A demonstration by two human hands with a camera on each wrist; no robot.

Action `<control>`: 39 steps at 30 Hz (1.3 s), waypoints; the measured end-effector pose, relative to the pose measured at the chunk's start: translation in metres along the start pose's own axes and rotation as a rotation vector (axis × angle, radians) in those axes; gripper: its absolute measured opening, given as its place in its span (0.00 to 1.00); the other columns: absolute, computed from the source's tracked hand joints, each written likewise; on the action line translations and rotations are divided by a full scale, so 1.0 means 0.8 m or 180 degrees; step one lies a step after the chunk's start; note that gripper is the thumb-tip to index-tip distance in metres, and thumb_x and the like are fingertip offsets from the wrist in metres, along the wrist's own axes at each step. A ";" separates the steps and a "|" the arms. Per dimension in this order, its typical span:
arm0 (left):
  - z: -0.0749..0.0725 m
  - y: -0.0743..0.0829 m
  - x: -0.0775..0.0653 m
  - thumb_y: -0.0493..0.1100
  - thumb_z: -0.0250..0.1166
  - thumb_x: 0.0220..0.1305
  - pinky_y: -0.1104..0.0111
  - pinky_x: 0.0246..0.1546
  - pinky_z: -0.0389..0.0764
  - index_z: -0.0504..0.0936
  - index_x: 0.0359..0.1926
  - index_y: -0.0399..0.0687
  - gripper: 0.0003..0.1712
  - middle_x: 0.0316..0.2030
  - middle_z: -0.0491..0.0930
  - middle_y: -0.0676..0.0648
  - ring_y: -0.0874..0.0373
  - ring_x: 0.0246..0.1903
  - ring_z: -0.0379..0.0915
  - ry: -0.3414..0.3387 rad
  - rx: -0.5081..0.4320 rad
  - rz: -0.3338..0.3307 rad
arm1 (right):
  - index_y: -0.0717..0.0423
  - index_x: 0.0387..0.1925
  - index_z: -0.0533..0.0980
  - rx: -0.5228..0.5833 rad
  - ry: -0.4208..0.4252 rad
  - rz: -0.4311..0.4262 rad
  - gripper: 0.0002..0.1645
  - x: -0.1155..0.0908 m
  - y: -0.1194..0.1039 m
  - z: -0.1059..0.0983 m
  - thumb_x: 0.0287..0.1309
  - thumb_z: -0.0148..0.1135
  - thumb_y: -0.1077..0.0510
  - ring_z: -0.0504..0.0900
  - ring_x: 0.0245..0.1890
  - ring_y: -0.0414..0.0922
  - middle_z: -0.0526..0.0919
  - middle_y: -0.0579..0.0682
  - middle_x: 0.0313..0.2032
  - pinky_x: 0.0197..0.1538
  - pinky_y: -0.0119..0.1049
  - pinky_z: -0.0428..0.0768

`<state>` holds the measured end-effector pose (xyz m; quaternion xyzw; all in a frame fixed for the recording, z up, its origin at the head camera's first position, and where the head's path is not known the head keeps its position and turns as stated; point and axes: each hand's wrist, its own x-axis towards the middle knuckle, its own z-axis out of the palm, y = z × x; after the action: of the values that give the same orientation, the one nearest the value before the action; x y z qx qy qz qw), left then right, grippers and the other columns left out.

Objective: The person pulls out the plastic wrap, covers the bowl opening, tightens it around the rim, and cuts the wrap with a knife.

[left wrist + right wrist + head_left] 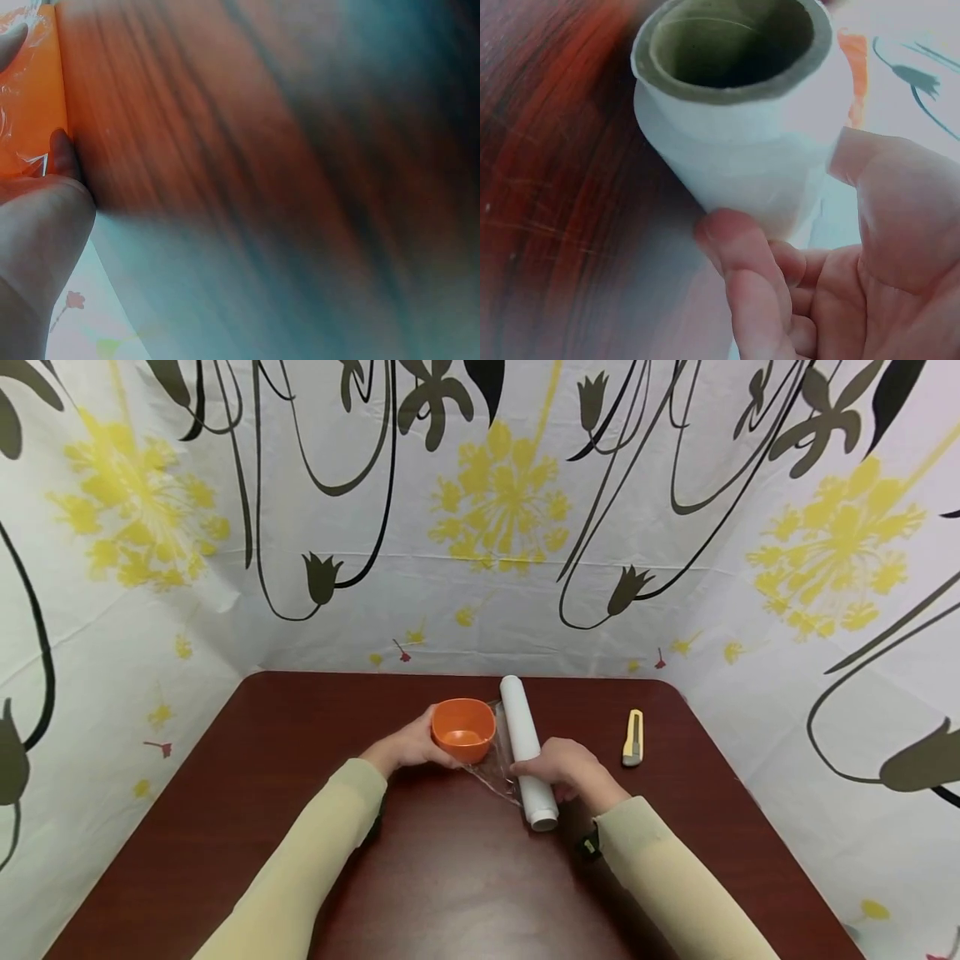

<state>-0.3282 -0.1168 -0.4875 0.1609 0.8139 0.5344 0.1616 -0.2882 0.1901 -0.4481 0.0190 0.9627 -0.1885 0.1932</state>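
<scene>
An orange bowl [463, 727] stands upright on the table, and my left hand [411, 745] grips its left side. In the left wrist view, clear film clings to the bowl's orange wall [34, 97], with fingers of the left hand [37, 232] against it. Right of the bowl lies a white roll of plastic wrap [522, 735], its hollow core end toward me. Clear film [497, 768] stretches from the roll to the bowl. My right hand [564, 768] holds the roll near its close end; the right wrist view shows thumb and fingers around the roll [742, 165].
A yellow utility knife [633, 737] lies to the right of my right hand. The dark red-brown table [322, 710] has rounded far corners. Flower-patterned white sheeting [420, 535] hangs behind and along both sides.
</scene>
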 end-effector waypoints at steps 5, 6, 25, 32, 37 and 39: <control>0.001 0.003 -0.001 0.41 0.89 0.48 0.45 0.79 0.71 0.55 0.83 0.51 0.68 0.77 0.69 0.42 0.42 0.73 0.68 0.0014 -0.0013 -0.0091 | 0.64 0.47 0.81 0.0275 -0.0183 0.0008 0.44 -0.016 0.002 -0.014 0.60 0.73 0.26 0.90 0.26 0.54 0.87 0.59 0.38 0.29 0.46 0.89; 0.001 0.004 -0.001 0.41 0.89 0.48 0.45 0.79 0.71 0.55 0.83 0.51 0.68 0.77 0.69 0.42 0.42 0.74 0.68 0.0023 -0.0018 -0.0100 | 0.64 0.48 0.81 0.0322 -0.0211 -0.0009 0.43 -0.018 0.003 -0.015 0.62 0.72 0.26 0.90 0.27 0.53 0.87 0.59 0.38 0.30 0.46 0.89; -0.003 0.001 -0.002 0.42 0.90 0.48 0.45 0.80 0.70 0.56 0.81 0.53 0.67 0.76 0.69 0.43 0.42 0.73 0.67 -0.0005 -0.0051 -0.0150 | 0.62 0.73 0.65 0.0649 -0.0324 -0.0193 0.48 -0.021 0.040 -0.036 0.70 0.70 0.34 0.89 0.40 0.56 0.82 0.65 0.54 0.38 0.46 0.89; -0.003 0.002 -0.004 0.40 0.90 0.48 0.45 0.80 0.68 0.56 0.82 0.53 0.67 0.76 0.69 0.43 0.42 0.73 0.67 -0.0005 -0.0066 -0.0124 | 0.46 0.89 0.51 0.0312 -0.0256 -0.1032 0.47 -0.013 0.045 -0.041 0.80 0.62 0.54 0.70 0.70 0.66 0.60 0.77 0.75 0.58 0.57 0.81; -0.003 0.001 -0.004 0.41 0.90 0.48 0.46 0.80 0.68 0.56 0.82 0.53 0.67 0.76 0.69 0.43 0.43 0.73 0.68 -0.0017 -0.0061 -0.0126 | 0.48 0.85 0.63 -0.0032 -0.0248 -0.1299 0.36 -0.012 0.050 -0.045 0.82 0.57 0.59 0.76 0.52 0.55 0.75 0.70 0.63 0.52 0.48 0.76; -0.003 0.001 -0.004 0.42 0.90 0.48 0.46 0.80 0.69 0.56 0.82 0.53 0.67 0.76 0.69 0.43 0.43 0.73 0.68 -0.0026 -0.0064 -0.0123 | 0.45 0.85 0.65 -0.0013 -0.0271 -0.1240 0.35 -0.013 0.053 -0.046 0.82 0.56 0.58 0.75 0.36 0.49 0.81 0.65 0.50 0.43 0.42 0.74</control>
<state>-0.3268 -0.1202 -0.4859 0.1457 0.8107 0.5388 0.1770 -0.2875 0.2436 -0.4279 -0.1760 0.9395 -0.2210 0.1937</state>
